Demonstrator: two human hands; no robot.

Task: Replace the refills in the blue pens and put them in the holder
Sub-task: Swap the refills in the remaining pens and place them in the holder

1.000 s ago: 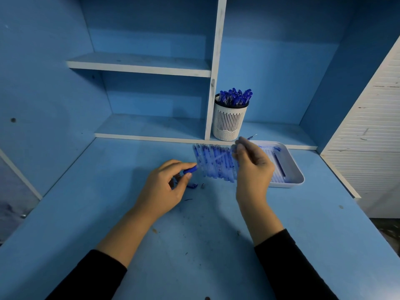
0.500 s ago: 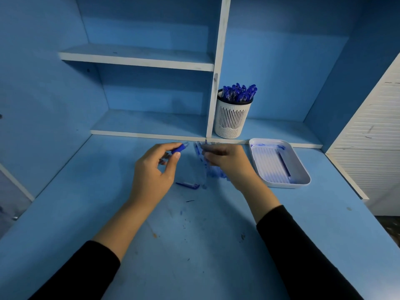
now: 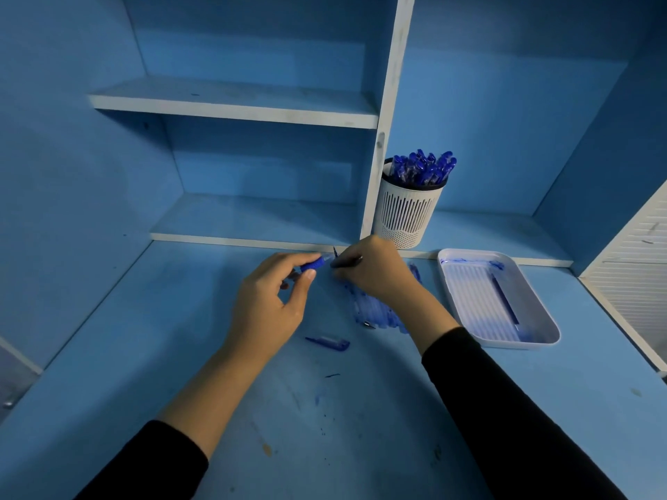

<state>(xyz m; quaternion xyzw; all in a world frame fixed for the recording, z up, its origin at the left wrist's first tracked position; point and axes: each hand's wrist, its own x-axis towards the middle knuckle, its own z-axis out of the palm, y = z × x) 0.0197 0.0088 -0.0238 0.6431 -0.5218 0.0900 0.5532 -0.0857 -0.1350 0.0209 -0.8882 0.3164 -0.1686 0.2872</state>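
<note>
White holder (image 3: 408,218) of blue pens (image 3: 422,169), dark refill (image 3: 503,299) in tray (image 3: 447,279); left fingers (image 3: 305,281) round pen barrel (image 3: 313,264), right fingers (image 3: 355,272) round thin refill (image 3: 346,262).

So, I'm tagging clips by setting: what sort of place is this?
Probably a study or work desk with a built-in hutch: a blue-painted desktop, blue shelves with white edges, and a white slotted pen holder full of blue pens.

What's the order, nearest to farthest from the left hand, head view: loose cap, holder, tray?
1. Loose cap, on the desk just right of the left hand.
2. Holder, on the back shelf, right.
3. Tray, far right on the desk.
</note>
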